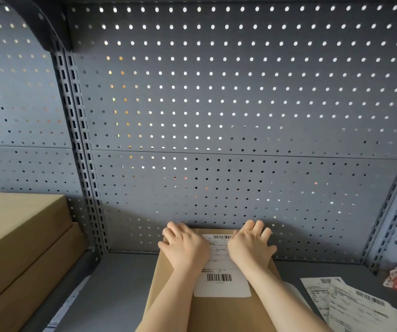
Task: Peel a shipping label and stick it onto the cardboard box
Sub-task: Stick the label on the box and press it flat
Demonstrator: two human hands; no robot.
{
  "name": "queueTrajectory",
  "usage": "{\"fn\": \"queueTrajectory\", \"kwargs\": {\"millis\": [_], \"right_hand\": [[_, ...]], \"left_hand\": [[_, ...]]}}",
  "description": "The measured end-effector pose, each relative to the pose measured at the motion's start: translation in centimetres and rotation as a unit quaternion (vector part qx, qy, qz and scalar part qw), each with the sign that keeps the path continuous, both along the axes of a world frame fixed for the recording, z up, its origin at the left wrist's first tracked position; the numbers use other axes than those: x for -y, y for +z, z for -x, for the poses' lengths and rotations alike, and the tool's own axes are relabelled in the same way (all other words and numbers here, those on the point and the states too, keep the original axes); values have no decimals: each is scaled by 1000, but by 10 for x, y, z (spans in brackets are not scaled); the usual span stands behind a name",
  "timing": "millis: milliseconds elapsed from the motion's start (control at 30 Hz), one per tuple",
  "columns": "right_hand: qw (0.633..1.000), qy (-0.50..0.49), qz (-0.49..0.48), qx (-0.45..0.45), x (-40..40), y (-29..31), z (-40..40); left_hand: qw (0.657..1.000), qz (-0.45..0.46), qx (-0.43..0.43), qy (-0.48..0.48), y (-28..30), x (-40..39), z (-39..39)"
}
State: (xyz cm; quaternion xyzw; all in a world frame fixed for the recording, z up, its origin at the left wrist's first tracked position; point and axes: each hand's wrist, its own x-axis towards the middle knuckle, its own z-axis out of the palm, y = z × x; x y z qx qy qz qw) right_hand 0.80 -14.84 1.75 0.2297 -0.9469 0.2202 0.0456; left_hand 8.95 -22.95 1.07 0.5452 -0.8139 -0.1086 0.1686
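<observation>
Hands flat, fingers spread: left hand (185, 248) and right hand (252, 245) press white rectangular shipping label (221, 281) onto brown cardboard box (168, 283) (on grey desk (111, 288)).

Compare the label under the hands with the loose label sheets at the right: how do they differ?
The stuck label lies flat on the cardboard box; the loose sheets lie on the shelf, overlapping. The left hand and right hand press on the stuck label; nothing touches the loose sheets. The stuck label sits square to the box; the loose sheets lie askew. Both are white with barcodes.
</observation>
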Motion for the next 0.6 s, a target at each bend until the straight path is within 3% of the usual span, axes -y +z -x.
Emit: {"fn": "queueTrajectory", "kwargs": {"millis": [200,400,600], "right_hand": [[1000,0,2,20,-4,6,-1],[1000,-11,18,12,-9,5,-7],[999,3,-46,10,-16,-1,-18]], "left_hand": [[1000,-20,-8,-1,4,2,-4],[996,-34,-75,-21,7,-6,-10],[997,-49,24,-58,6,-22,-20]]}}
